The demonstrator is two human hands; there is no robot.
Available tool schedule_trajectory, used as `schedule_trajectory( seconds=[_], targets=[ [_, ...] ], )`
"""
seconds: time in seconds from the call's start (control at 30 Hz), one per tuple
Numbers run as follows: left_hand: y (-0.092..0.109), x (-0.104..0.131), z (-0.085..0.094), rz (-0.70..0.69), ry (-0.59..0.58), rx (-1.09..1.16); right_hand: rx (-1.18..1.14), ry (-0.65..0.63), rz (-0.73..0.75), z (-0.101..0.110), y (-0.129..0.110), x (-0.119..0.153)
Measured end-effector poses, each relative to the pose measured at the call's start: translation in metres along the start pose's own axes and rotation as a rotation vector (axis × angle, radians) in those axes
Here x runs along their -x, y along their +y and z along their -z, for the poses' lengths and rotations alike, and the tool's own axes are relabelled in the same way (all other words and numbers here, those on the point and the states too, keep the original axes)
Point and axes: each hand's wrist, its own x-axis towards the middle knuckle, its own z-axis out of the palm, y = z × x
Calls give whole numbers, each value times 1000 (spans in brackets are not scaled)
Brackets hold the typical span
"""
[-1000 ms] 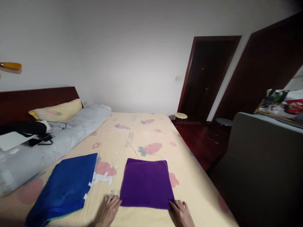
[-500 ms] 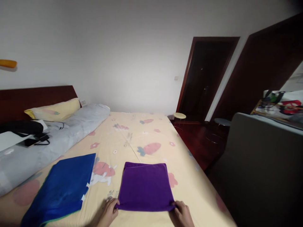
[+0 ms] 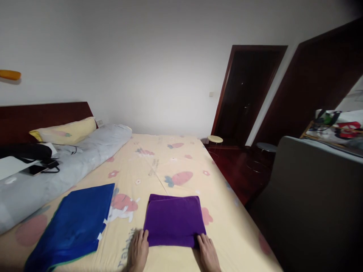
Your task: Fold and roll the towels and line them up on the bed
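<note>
A folded purple towel (image 3: 174,219) lies flat on the bed, its near edge turned over in a narrow band. My left hand (image 3: 140,247) is at the towel's near left corner, fingers together and curled on the edge. At the near right corner, my right hand (image 3: 208,250) has its bent fingers over the cloth, the thumb hidden beneath or behind. To the left lies a folded blue towel (image 3: 76,215) with green edging and small white tags, apart from both hands.
The bed has a cream patterned sheet (image 3: 159,151). Along its left side are a grey quilt (image 3: 93,155), a yellow pillow (image 3: 68,130), a black bag (image 3: 25,151) and a phone (image 3: 36,170). Two stools, one with a yellow seat (image 3: 214,139), and a grey panel (image 3: 317,196) stand right.
Both hands have moved inward from the towel's near corners and shifted their hold. The towel's near edge has turned up slightly, away from me. The blue towel has stayed put.
</note>
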Motion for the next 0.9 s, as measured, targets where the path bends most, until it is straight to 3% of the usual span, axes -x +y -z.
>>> schedule_trajectory(
  seconds=[0.13, 0.27, 0.4, 0.5, 0.67, 0.77, 0.9],
  targets=[
    [5, 1, 2, 12, 28, 17, 19, -34, -90, 1, -13, 2],
    [40, 3, -7, -61, -31, 58, 59, 77, -96, -13, -47, -6],
    [88, 11, -26, -263, -80, 138, -53, 91, 53, -42, -84, -12],
    [100, 16, -26, -434, -69, 172, -133, 79, 193, -50, -97, -9],
    [69, 14, 6, -507, -81, 135, -66, -37, 263, -22, -75, 1],
    [36, 9, 22, -441, -78, 110, -55, -124, 168, -1, -42, 5],
    [-4, 7, 24, -378, -92, 92, -79, -198, 57, 9, -2, 13]
  ],
)
